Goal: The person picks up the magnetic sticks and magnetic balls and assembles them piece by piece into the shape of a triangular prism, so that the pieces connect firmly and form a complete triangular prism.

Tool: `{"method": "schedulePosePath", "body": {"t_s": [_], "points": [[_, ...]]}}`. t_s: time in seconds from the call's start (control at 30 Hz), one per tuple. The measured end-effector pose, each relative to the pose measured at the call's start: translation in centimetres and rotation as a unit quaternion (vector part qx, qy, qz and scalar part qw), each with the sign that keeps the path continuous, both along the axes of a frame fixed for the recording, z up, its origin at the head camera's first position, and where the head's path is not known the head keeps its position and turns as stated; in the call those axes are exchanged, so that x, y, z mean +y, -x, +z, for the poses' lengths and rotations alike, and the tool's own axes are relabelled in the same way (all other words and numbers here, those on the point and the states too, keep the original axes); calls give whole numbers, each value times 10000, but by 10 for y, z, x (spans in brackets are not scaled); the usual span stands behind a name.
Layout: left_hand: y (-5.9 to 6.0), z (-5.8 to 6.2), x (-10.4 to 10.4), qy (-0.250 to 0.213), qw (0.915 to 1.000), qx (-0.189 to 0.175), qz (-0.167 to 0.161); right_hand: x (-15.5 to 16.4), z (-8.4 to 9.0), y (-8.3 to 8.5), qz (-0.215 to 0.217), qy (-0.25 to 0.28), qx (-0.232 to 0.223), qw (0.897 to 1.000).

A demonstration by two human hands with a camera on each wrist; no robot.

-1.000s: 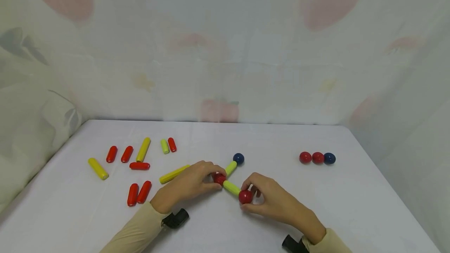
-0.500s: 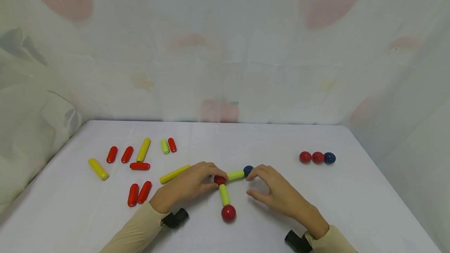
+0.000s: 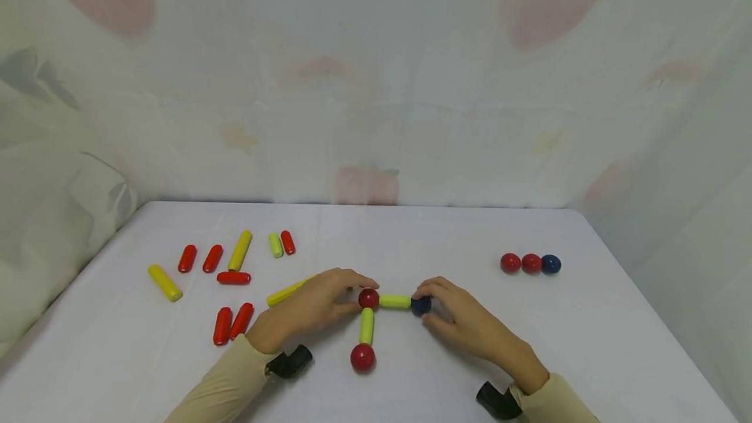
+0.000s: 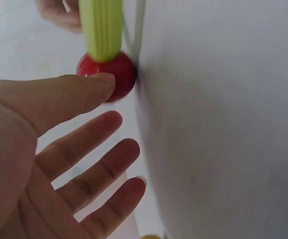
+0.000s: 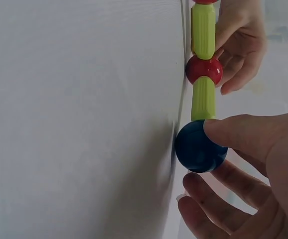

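An L-shaped piece lies on the table: a red corner ball [image 3: 368,298], a light-green stick [image 3: 395,301] to a blue ball [image 3: 421,306], and another green stick [image 3: 367,326] to a nearer red ball [image 3: 362,358]. My left hand [image 3: 320,302] pinches the corner ball between thumb and forefinger; in the left wrist view its thumb [image 4: 96,87] lies on the ball and the other fingers stand apart. My right hand [image 3: 464,318] holds the blue ball at the right end, its thumb [image 5: 223,128] on the ball in the right wrist view.
Beyond my left hand lie yellow sticks [image 3: 239,250], several red sticks [image 3: 233,277] and a short green stick [image 3: 275,245]. One yellow stick [image 3: 286,293] is partly behind that hand. Two red balls [image 3: 510,263] and a blue ball [image 3: 551,264] sit in a row at right.
The L-shaped piece has turned clockwise about its corner ball, its nearer arm now pointing toward me. My right hand has let go of the outer red ball and taken the blue ball.
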State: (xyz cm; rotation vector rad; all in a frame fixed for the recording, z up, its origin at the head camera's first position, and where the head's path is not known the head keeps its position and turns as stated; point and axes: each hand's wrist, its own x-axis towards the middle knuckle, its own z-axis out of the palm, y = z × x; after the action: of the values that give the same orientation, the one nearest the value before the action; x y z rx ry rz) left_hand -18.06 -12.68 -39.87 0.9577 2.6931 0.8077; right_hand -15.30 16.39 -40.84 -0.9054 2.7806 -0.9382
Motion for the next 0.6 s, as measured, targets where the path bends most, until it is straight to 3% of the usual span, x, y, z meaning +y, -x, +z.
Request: {"method": "schedulePosePath", "body": {"t_s": [0.23,0.37,0.6], "points": [[8,6,-12,60,9965,211,808,0,1,-1,-134,-27,-193,9997],[12,10,-22,23,9918,89,1273,0,1,-1,-181,-52,-258,9995],[16,13,-39,-164,9868,240,1593,0,1,-1,-226,-53,-345,9991]]}}
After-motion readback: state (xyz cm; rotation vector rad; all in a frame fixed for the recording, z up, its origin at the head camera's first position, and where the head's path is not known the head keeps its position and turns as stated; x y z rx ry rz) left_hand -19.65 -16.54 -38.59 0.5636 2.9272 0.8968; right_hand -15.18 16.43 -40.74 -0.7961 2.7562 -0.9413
